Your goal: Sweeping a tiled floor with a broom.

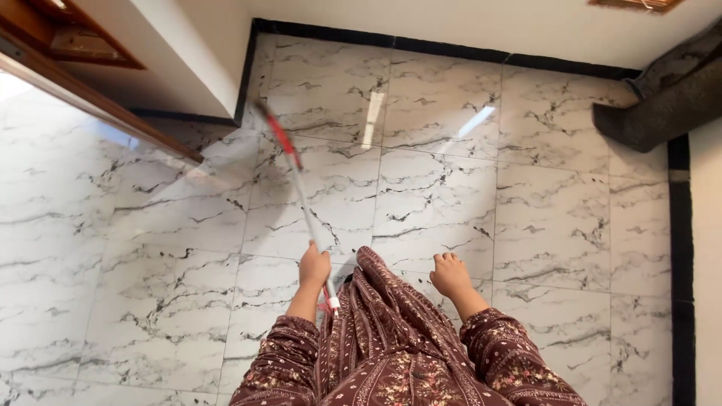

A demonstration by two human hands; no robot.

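Your left hand [314,265] is closed around the long, thin white-and-red pole [301,188] near its lower end. The pole's long axis runs forward and slightly left from that grip, over the white marble-patterned tile floor [466,195]; its far end is blurred. Your right hand [450,274] is loosely curled, empty, and well apart from the pole.

Glossy marble floor [526,195], white wall [421,19], wooden doorframe [90,98]

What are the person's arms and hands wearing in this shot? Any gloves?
No gloves: the left hand and right hand are bare, with no rings or watch visible. Both arms wear long maroon sleeves with a small floral print, ending above the wrists. The same fabric, with striped bands, hangs between them.
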